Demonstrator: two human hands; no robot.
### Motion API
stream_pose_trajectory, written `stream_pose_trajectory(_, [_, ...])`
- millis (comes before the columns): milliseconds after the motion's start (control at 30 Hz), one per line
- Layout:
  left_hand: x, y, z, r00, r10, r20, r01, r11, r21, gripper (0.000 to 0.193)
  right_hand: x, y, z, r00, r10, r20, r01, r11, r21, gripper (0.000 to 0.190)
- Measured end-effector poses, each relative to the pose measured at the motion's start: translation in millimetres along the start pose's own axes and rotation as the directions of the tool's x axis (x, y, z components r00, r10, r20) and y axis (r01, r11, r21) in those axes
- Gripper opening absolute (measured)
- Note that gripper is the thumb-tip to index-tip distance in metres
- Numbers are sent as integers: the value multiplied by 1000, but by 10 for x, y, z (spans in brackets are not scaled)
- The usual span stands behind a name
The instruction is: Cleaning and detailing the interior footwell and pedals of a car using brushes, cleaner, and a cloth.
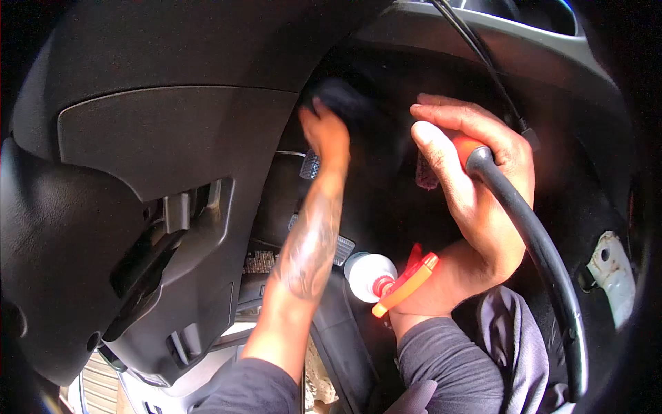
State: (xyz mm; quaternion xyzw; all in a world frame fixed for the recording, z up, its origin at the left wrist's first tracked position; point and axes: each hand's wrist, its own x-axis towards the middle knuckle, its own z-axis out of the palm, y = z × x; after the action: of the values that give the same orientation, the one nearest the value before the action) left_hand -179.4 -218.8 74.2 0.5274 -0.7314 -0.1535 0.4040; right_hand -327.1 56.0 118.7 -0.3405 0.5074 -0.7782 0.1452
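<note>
My left hand (328, 134) reaches into the dark footwell of a car. It has its fingers on a blurred dark cloth (349, 98), beside a ribbed pedal (310, 164). In my right hand (496, 139) is the orange-red end of a tool (468, 150); my palm and fingers hide most of it. A thick black hose or cable (538, 238) curves from that end down past my right forearm. Pinkish bristles or pad (426, 175) show beyond my right thumb. Close to my right wrist stands a white spray bottle (367, 274) with an orange-red trigger head (406, 284).
The black lower dashboard panel (176, 134) fills the left side, with an open slot beneath it. Another pedal (345, 250) lies past my left forearm. Thin black cables (483, 52) hang at upper right. A pale metal bracket (613, 279) sits at far right.
</note>
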Motion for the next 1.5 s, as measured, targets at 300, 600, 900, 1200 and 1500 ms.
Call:
stream_pose_trajectory(300, [-64,-322,1342,933,348,85,-353,934,50,62,-77,387,274,893,70,-444,68,955,288,14])
stream_pose_trajectory(600, [-320,-193,301,592,471,654,-760,597,258,63,34,98,353,941,-35,-336,93,983,158,13])
stream_pose_trajectory(900, [-263,-741,602,819,516,251,-448,302,842,69,31,145,392,942,133,-308,-30,948,316,17])
stream_pose_trajectory(1200, [-606,-635,-245,687,465,559,-678,687,261,35,24,360,322,963,66,-263,-30,990,137,19])
stream_pose_trajectory(1500, [200,-272,254,508,787,350,-761,219,611,49,84,215,302,985,78,-154,-38,969,243,23])
